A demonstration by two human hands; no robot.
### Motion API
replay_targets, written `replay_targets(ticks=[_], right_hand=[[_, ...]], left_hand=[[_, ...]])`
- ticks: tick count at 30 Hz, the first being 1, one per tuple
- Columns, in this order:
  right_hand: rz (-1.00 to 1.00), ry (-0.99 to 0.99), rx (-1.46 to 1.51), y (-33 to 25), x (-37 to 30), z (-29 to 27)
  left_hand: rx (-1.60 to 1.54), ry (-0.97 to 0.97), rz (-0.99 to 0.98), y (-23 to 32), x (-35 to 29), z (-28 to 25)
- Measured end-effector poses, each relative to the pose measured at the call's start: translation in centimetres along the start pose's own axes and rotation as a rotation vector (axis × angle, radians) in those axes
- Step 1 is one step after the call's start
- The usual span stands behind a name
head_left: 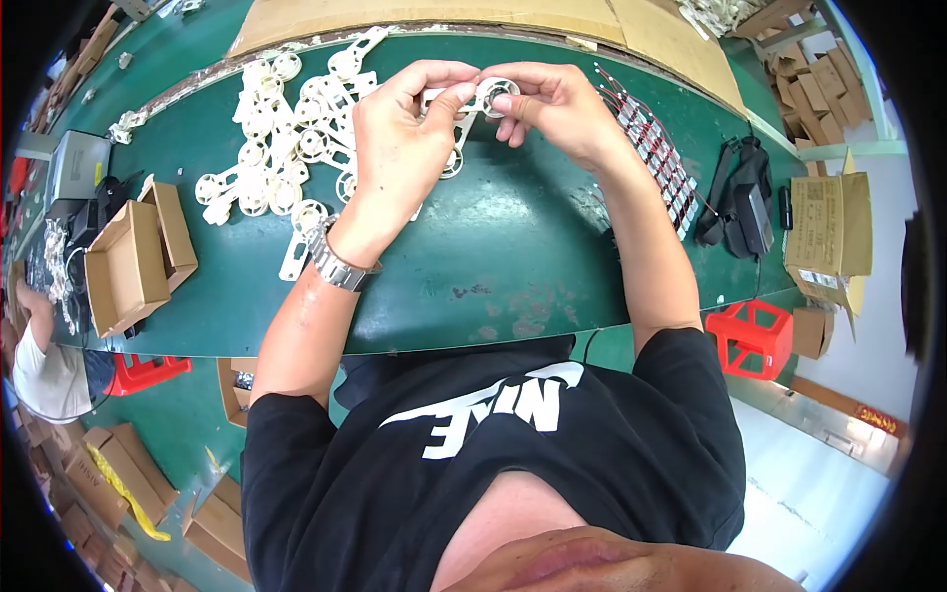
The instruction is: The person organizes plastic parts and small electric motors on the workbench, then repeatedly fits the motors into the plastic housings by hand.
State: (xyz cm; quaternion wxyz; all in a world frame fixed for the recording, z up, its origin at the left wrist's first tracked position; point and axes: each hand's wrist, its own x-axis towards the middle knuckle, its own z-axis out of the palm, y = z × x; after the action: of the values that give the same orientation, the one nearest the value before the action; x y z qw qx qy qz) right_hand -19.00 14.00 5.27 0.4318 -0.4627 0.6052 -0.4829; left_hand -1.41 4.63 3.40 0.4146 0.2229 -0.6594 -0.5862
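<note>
The tabletop [513,266] before me is dark green and glossy, with a scuffed patch near its close edge. Cardboard sheeting [434,14] lies along its far side. A loose heap of cream parts [254,153] spreads on the left, with an open cardboard box [126,261] beyond it; on the right are rows of pale blocks with red wires [656,158], then a black pouch-shaped thing [750,192]. Past the right end stand a carton [829,227] and a red stool [755,338]; at the far left another person's white sleeve [49,380] shows.

The cream plastic part [484,96] is up between my left hand [404,128] and my right hand [564,107], over the far half of the tabletop, just right of the heap. It has a round ring with a darker centre, and the rest runs in behind my left thumb, so I cannot tell its whole shape.

My left grip is clamped on the part beside the ring, index finger bent over the top; my right grip is clamped on the ring itself, thumb laid against its face. Both forearms reach forward and inward, a silver watch [340,268] on my left wrist
</note>
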Motion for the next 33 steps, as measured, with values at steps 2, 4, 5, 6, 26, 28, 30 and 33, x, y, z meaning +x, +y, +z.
replay_targets(ticks=[2,4,5,6,26,28,30,33], right_hand=[[0.077,0.076,-0.04,0.0,0.2,0.5],[0.126,0.132,-0.109,0.5,0.4,1.1],[0.013,0.222,-0.198,2.0,0.9,1.1],[-0.102,0.303,-0.284,2.2,1.2,1.5],[-0.024,0.126,0.04,-1.7,-0.3,0.4],[-0.029,0.14,0.037,-1.5,-0.3,0.4],[-0.084,0.121,-0.016,-1.2,-0.3,0.3],[-0.129,0.15,0.011,-0.7,-0.1,0.7]], left_hand=[[-0.03,0.009,-0.02,-0.2,0.1,0.2],[-0.06,0.013,-0.038,-0.4,0.0,0.4],[-0.03,0.006,-0.045,-0.4,-0.1,0.7],[0.004,0.007,-0.053,-0.5,-0.3,0.6],[-0.05,0.049,0.111,-0.1,0.7,-0.4],[-0.058,0.044,0.107,0.0,0.6,-0.3],[-0.065,0.039,0.104,0.0,0.5,-0.2],[-0.053,0.036,0.109,-0.2,0.5,-0.4]])
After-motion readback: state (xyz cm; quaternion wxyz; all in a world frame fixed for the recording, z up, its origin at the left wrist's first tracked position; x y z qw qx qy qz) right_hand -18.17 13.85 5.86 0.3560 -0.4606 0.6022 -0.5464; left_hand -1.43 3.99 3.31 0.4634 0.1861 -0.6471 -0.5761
